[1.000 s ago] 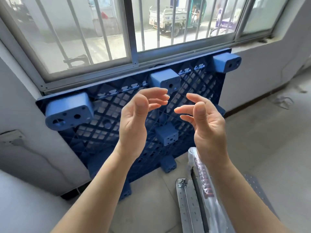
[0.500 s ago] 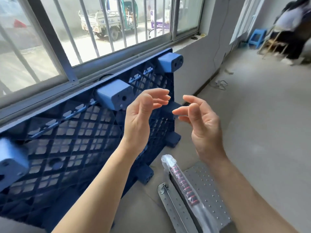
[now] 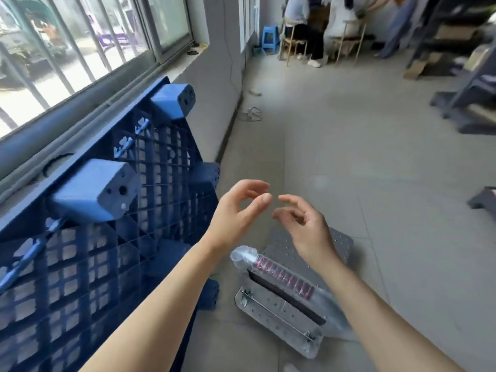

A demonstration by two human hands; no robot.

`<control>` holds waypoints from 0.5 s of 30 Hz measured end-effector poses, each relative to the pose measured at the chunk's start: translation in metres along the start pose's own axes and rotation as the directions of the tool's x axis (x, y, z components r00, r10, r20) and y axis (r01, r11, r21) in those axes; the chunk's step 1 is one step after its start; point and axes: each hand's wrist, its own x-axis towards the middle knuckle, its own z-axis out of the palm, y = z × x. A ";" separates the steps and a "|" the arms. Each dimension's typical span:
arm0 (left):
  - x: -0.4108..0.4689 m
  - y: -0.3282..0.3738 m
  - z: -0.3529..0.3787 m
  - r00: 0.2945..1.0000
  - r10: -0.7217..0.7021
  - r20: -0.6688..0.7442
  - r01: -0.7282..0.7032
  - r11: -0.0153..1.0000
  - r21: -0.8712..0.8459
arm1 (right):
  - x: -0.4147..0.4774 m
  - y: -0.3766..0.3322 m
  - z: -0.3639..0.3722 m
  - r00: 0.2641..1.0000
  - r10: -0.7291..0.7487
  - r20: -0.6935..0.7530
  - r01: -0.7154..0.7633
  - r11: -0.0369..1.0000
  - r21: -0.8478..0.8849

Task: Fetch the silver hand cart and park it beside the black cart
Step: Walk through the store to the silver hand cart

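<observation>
Holding nothing, I have my left hand (image 3: 236, 216) and right hand (image 3: 308, 229) raised side by side, fingers (image 3: 256, 184) loosely curled and spread, the tips of the two hands near each other but apart. Right below them the cart (image 3: 271, 315) lies folded flat on the floor (image 3: 349, 157): a silver deck dotted with small holes, its handle (image 3: 284, 277) laid across it in clear plastic with red bands. Just left of it, a blue pallet (image 3: 161, 183) leans on edge under the window (image 3: 80, 49).
</observation>
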 end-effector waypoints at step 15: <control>-0.021 -0.114 0.055 0.797 -0.258 0.546 -0.128 0.811 0.570 | -0.061 0.121 -0.020 0.896 0.431 -0.108 -0.388 0.641 -0.662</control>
